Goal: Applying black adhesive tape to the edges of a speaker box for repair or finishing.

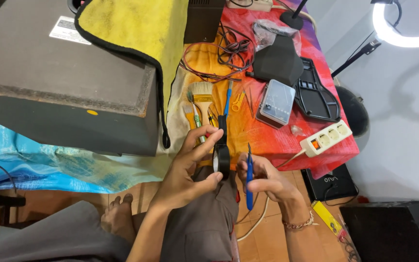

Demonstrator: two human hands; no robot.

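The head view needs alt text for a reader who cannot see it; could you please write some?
A person's left hand holds a roll of black tape while the right hand grips blue-handled scissors. Behind them, a red cloth-covered table holds a paintbrush, tangled wires and a power strip.

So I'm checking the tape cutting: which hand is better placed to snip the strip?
Probably the right hand: it holds the blue cutter upright beside the black tape roll, which the left hand grips.

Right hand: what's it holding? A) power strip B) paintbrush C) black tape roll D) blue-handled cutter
D. The right hand grips a blue-handled cutter with its tip pointing up, while the left hand holds the black tape roll; the paintbrush and power strip lie on the table.
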